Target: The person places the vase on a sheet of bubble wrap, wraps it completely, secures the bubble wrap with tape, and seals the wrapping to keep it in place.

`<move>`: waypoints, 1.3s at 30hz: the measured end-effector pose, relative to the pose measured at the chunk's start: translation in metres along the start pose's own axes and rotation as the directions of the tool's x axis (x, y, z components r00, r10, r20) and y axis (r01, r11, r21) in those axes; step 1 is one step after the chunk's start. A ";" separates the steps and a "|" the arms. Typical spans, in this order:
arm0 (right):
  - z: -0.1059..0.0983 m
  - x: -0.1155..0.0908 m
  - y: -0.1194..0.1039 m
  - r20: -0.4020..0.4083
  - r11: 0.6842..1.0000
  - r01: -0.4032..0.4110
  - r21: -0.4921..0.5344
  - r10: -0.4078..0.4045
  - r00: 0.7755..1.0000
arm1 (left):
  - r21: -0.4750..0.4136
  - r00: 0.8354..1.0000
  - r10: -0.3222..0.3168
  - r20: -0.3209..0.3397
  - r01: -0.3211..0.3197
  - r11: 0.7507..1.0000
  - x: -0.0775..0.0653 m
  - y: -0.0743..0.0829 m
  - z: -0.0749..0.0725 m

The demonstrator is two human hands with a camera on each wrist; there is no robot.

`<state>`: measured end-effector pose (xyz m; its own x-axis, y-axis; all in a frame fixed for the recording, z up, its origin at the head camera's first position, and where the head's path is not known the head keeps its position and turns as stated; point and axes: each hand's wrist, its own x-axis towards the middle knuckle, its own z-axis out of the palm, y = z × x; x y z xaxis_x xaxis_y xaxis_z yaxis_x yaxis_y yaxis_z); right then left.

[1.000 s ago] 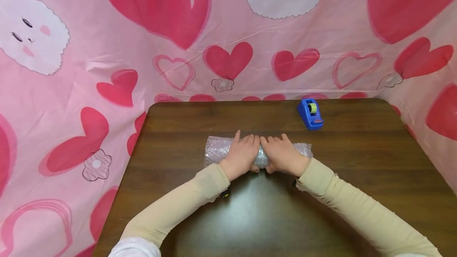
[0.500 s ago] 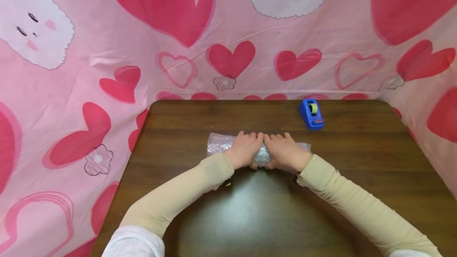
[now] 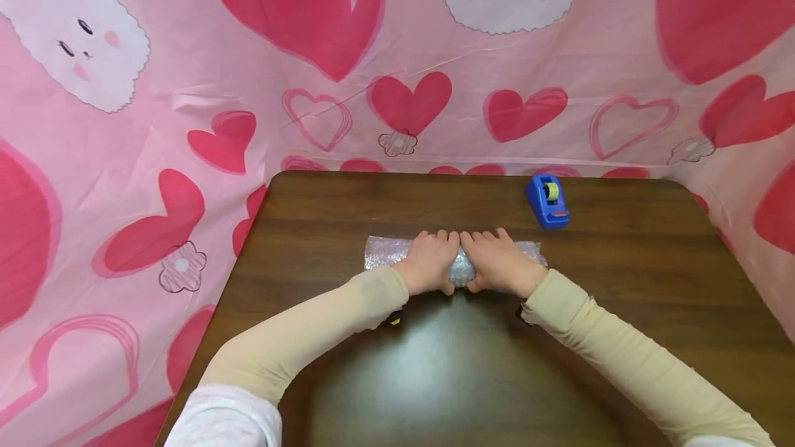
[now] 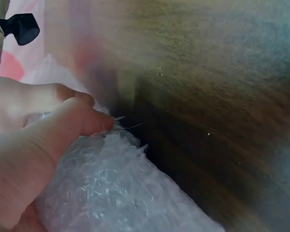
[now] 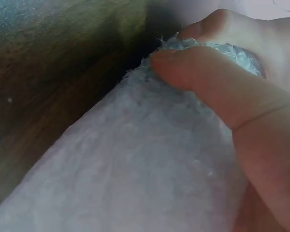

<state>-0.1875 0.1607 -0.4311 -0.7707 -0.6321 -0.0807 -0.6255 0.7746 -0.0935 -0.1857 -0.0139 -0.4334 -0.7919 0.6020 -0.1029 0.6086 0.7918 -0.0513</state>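
A roll of bubble wrap (image 3: 461,269) lies crosswise at the middle of the table, bulging in the centre with flatter ends out to both sides. My left hand (image 3: 430,261) grips it left of centre, fingers over the top and thumb along the near side. Mirroring it, my right hand (image 3: 499,262) holds the roll just to the right, the two hands almost meeting. In the left wrist view the thumb presses on the crinkled bubble wrap (image 4: 116,179). The right wrist view has that thumb pressed at the edge of the bubble wrap (image 5: 125,159). Whatever is inside stays hidden.
A blue tape dispenser (image 3: 547,202) with a yellowish roll stands toward the back right of the brown wooden table (image 3: 435,371). Behind and beside the table hangs a pink curtain (image 3: 428,40) printed with hearts.
Both hands keep hold of the bubble wrap. My left fingers have curled further over it, the raised finger now down, and that hand sits closer to the right one. The head view has shifted slightly.
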 end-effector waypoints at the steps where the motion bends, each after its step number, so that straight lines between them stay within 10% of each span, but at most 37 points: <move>1: 0.000 -0.001 0.000 -0.002 1.000 -0.003 -0.007 0.003 1.000 | -0.009 1.000 -0.006 0.000 0.006 1.000 0.000 0.000 0.000; 24: -0.014 -0.022 0.008 -0.292 0.992 0.112 -0.059 -0.124 0.948 | -0.294 0.932 -0.196 0.306 0.288 0.911 0.013 -0.009 -0.017; 33: -0.040 -0.033 0.043 -0.413 0.992 0.028 0.126 0.027 0.910 | -0.367 0.909 -0.275 0.314 0.383 0.848 0.012 -0.008 -0.013; 39: -0.044 -0.043 0.082 -0.299 0.941 -0.180 0.288 0.267 0.916 | -0.383 0.907 -0.314 0.281 0.406 0.830 0.010 -0.002 -0.016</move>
<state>-0.2109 0.2527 -0.3919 -0.9094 -0.3660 0.1977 -0.4146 0.8360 -0.3593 -0.1952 -0.0077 -0.4181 -0.8950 0.2683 -0.3564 0.1643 0.9410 0.2959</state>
